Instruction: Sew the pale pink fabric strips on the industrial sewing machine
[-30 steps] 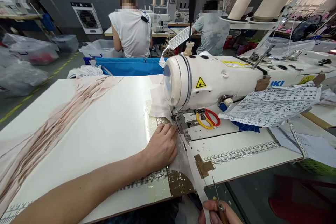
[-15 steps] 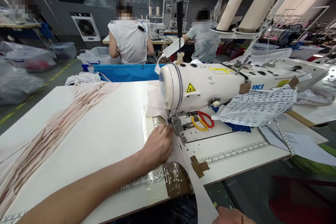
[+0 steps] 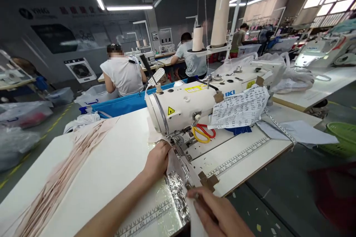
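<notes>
My left hand (image 3: 158,160) lies with its fingers flat on a pale fabric strip (image 3: 174,163), just left of the presser foot (image 3: 178,142) of a white sewing machine (image 3: 189,102). My right hand (image 3: 219,214) is at the table's near edge, its fingers pinched on the same strip where it hangs off the table. A thin dark tool (image 3: 200,200) sits between its fingers. Shiny tape (image 3: 178,192) covers the table between my hands.
Yellow and red scissors (image 3: 202,134) lie under the machine arm, and a printed paper sheet (image 3: 239,109) hangs on it. Pink fabric strips (image 3: 66,172) trail along the left of the table (image 3: 116,155). Behind are a blue bin (image 3: 125,104) and two seated co-workers (image 3: 122,76) (image 3: 191,59); a green basket (image 3: 343,137) stands at the right.
My head has lifted and turned right, so more of the room shows. My right hand has come up from below the edge to the strip. My left hand stays by the presser foot.
</notes>
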Available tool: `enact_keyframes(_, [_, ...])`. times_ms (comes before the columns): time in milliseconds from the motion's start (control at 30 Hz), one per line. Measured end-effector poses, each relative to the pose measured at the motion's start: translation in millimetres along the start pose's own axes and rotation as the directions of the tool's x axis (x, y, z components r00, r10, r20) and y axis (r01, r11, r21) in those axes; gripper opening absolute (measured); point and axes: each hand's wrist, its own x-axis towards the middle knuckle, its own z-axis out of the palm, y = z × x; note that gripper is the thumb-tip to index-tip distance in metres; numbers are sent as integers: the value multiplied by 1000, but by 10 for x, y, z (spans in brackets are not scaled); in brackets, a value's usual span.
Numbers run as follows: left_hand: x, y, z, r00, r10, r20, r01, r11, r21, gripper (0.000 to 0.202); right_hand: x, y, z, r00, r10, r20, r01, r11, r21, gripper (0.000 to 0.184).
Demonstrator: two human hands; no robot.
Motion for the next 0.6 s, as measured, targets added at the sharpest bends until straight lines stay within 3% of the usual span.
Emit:
enact_keyframes(133, [12, -68, -14, 999, -41, -21, 34, 962, -272, 21, 186, 213, -65, 998, -52, -24, 43, 952, -303, 33])
enact_keyframes(267, [49, -51, -52, 998, -57, -21, 45, 928, -370, 22, 396, 326, -5, 984, -155, -84, 86, 837, -541, 32])
enact_keyframes(400, [71, -51, -52, 998, -63, -29, 46, 917, -395, 22, 556, 390, 88, 969, -233, -82, 133, 771, -622, 29])
enact_keyframes(600, [77, -43, -27, 997, -69, -23, 55, 920, -389, 21, 670, 386, 136, 972, -225, -59, 130, 736, -665, 25])
